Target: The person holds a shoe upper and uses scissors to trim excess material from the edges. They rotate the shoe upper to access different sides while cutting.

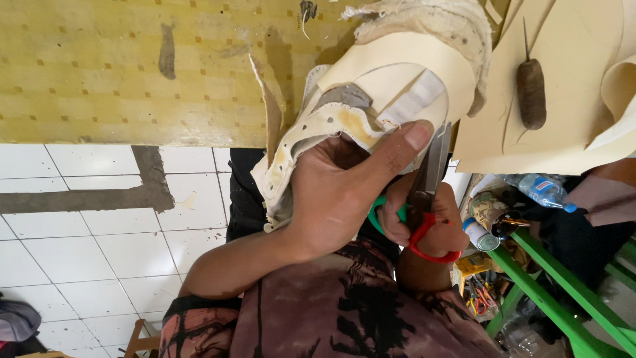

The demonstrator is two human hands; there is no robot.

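My left hand (338, 199) grips a cream shoe upper (391, 73) with frayed fabric lining and a row of punched holes, the thumb pressed against its cut edge. My right hand (430, 225) is just to the right and partly behind the left one. Its fingers are through the red and green handles of a pair of scissors (430, 166). The scissor blades point up and touch the edge of the upper beside my left thumb. Both hands hold their things over the edge of a yellow patterned tabletop (119, 73).
An awl with a brown wooden handle (531, 93) lies on cream sheets of material (570, 132) at the right. Below them are a plastic bottle (543, 191), a can (480, 235), small tools and a green frame (550, 292). White floor tiles (86, 252) show at the left.
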